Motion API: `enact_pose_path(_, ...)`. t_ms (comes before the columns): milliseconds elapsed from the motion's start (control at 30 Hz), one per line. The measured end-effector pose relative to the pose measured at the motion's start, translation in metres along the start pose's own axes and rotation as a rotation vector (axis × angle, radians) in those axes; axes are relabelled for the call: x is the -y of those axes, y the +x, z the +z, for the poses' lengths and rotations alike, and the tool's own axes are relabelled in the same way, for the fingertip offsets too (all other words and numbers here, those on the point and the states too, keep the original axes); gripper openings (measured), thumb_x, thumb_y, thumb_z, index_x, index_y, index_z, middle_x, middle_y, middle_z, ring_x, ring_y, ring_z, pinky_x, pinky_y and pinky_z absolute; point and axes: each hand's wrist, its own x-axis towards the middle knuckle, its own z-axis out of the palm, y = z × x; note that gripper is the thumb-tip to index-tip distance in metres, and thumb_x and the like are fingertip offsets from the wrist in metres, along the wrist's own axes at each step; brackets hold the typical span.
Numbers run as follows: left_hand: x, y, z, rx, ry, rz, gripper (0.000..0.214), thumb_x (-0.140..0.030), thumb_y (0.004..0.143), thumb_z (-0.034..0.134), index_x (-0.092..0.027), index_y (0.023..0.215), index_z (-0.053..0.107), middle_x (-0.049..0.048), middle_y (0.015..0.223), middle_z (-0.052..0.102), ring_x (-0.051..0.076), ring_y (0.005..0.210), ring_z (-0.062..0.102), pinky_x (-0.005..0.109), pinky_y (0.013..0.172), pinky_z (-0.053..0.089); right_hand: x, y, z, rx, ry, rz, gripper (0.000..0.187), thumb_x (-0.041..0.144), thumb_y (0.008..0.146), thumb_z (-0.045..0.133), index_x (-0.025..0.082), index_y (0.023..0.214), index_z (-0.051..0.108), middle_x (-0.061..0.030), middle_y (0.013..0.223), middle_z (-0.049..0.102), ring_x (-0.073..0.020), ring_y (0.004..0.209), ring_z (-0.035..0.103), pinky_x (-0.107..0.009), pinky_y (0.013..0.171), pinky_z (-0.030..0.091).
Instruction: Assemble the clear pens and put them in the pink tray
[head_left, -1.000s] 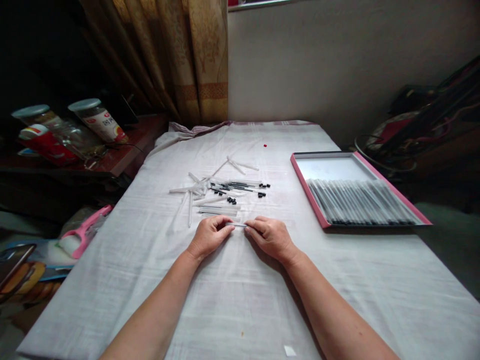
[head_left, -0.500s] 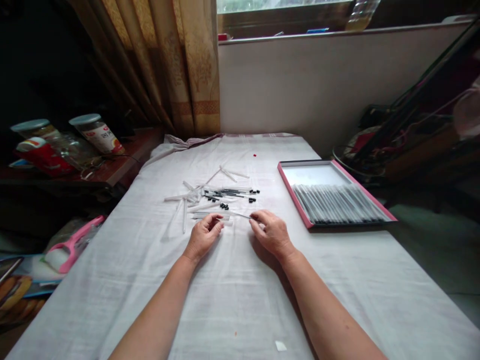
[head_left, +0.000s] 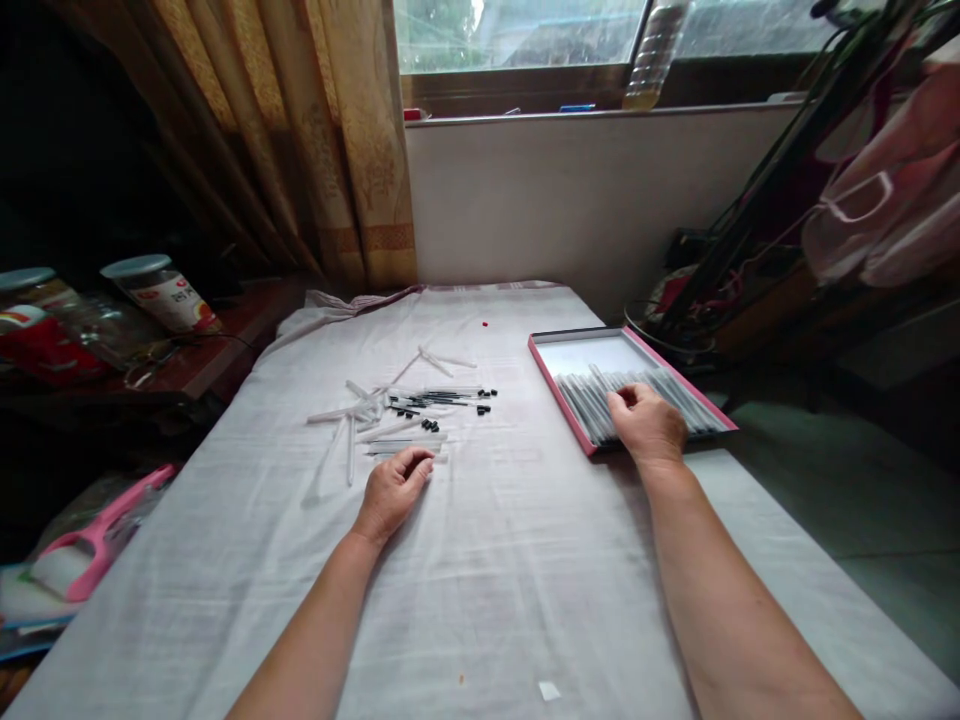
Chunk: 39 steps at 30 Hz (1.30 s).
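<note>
My left hand [head_left: 394, 493] rests on the cloth with thumb and fingers curled together, beside clear pen barrels [head_left: 405, 443]; whether one is in its grip cannot be made out. Just beyond lie dark pen refills [head_left: 442, 398], small black caps [head_left: 430, 426] and more loose clear barrels [head_left: 350, 450]. My right hand [head_left: 651, 425] reaches over the pink-edged box [head_left: 577, 425], fingers closed at a clear pen [head_left: 598, 378] that sticks out above the row. Many similar pens [head_left: 581, 405] lie side by side in the box, some hidden under that hand.
A white cloth covers the table [head_left: 510, 560]. A small red piece [head_left: 485, 324] lies at the back and a white scrap [head_left: 550, 691] near the front. Jars [head_left: 161, 290] stand on a side cabinet at left, above pink-handled scissors [head_left: 101, 530]. A wall [head_left: 525, 200] rises behind.
My right hand has moved from the middle of the table, where it held a thin refill, rightward to the pens in the box. My left hand stays by the barrels. The view has tilted up.
</note>
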Motion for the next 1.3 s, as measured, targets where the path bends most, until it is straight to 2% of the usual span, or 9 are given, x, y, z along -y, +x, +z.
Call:
enact_pose_path(133,-0.003,0.000,-0.001,-0.010,0.007,0.015,0.022,-0.035,0.081,0.054,-0.020,0.087,0.069,0.0013,0.078,0.072,0.017,0.070,0.066,0.025,0.070,0.050,-0.005,0.008,0.003,0.041,-0.062,0.011,0.031,0.039,0.084,0.050,0.020,0.097,0.071,-0.0112,0.088,0.072,-0.0243,0.073,0.063,-0.031,0.061,0.041)
enact_pose_path(367,0.000,0.001,0.000,-0.001,0.005,0.011,0.024,-0.036,0.082,0.054,-0.020,0.089,0.069,0.0017,0.079,0.072,0.017,0.069,0.066,0.026,0.070,0.050,-0.007,0.007,0.008,0.066,-0.131,-0.074,0.034,0.038,0.086,0.047,0.021,0.099,0.073,-0.0120,0.098,0.071,-0.0263,0.082,0.065,-0.033,0.064,0.043)
enact_pose_path(567,0.000,0.000,0.000,-0.007,-0.030,-0.003,0.022,-0.035,0.081,0.056,-0.020,0.088,0.069,0.0018,0.078,0.071,0.017,0.071,0.065,0.025,0.068,0.050,-0.005,0.003,0.005,-0.012,-0.118,-0.156,0.032,0.031,0.086,0.046,0.019,0.096,0.074,-0.0115,0.096,0.071,-0.0250,0.082,0.063,-0.031,0.063,0.042)
enact_pose_path(700,0.000,0.001,-0.001,-0.018,-0.179,-0.060,0.025,-0.039,0.081,0.056,-0.018,0.087,0.068,0.0015,0.070,0.068,0.015,0.064,0.063,0.023,0.060,0.049,0.022,-0.009,0.006,-0.089,-0.013,-0.334,0.029,0.029,0.087,0.047,0.018,0.093,0.073,-0.0108,0.094,0.070,-0.0233,0.084,0.062,-0.030,0.068,0.043)
enact_pose_path(800,0.000,0.001,-0.002,-0.056,-0.288,-0.100,0.029,-0.044,0.080,0.057,-0.017,0.083,0.067,0.0014,0.066,0.066,0.014,0.060,0.062,0.022,0.056,0.049,0.056,-0.027,0.018,0.001,0.070,-0.558,0.025,0.031,0.088,0.049,0.021,0.090,0.072,-0.0078,0.093,0.070,-0.0204,0.084,0.061,-0.028,0.070,0.042)
enact_pose_path(867,0.000,0.001,-0.004,-0.079,-0.327,-0.125,0.033,-0.048,0.079,0.058,-0.016,0.081,0.067,0.0015,0.065,0.066,0.014,0.059,0.061,0.021,0.055,0.049,0.078,-0.038,0.030,0.115,0.100,-0.629,0.024,0.031,0.089,0.049,0.022,0.091,0.072,-0.0058,0.093,0.070,-0.0187,0.083,0.062,-0.027,0.070,0.042)
enact_pose_path(1000,0.000,0.001,-0.005,-0.090,-0.370,-0.157,0.039,-0.053,0.081,0.056,-0.016,0.081,0.066,0.0019,0.065,0.066,0.013,0.057,0.060,0.021,0.052,0.048,0.117,-0.047,0.051,0.288,0.075,-0.576,0.028,0.031,0.089,0.049,0.024,0.108,0.069,-0.0060,0.107,0.069,-0.0198,0.091,0.063,-0.028,0.073,0.043)
enact_pose_path(1133,0.003,0.003,-0.003,-0.082,-0.375,-0.159,0.041,-0.054,0.083,0.053,-0.015,0.082,0.066,0.0027,0.066,0.066,0.013,0.057,0.060,0.021,0.051,0.047,0.145,-0.037,0.064,0.348,-0.041,-0.565,0.039,0.034,0.092,0.045,0.023,0.127,0.059,-0.0096,0.121,0.063,-0.0233,0.107,0.059,-0.030,0.083,0.044)
enact_pose_path(1300,0.006,0.004,-0.001,-0.052,-0.350,-0.132,0.037,-0.050,0.085,0.051,-0.016,0.082,0.066,0.0020,0.065,0.066,0.012,0.058,0.061,0.021,0.053,0.048,0.160,-0.022,0.077,0.403,-0.105,-0.585,0.032,0.034,0.090,0.048,0.020,0.110,0.069,-0.0127,0.114,0.065,-0.0255,0.106,0.059,-0.032,0.084,0.044)
